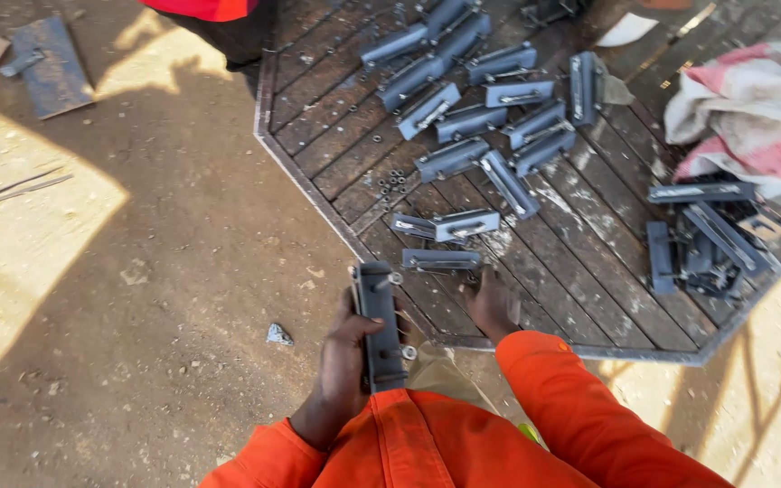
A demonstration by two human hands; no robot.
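Observation:
My left hand [341,361] grips a grey metal channel bracket [380,321] with bolts, held upright near the edge of the slatted metal table [589,271]. My right hand [492,305] rests on the table surface just below another grey bracket [441,260]; what its fingers hold cannot be made out. Both arms wear orange sleeves. Several more grey brackets [467,117] lie scattered across the table's middle and far side, and a second heap of brackets [707,235] sits at the right.
A pile of small nuts [392,183] lies on the slats. A red and white cloth [752,108] sits at the table's right. Dirt floor [137,271] to the left holds a metal plate [47,63] and thin rods [24,185]. Another person in red [210,14] stands at the top.

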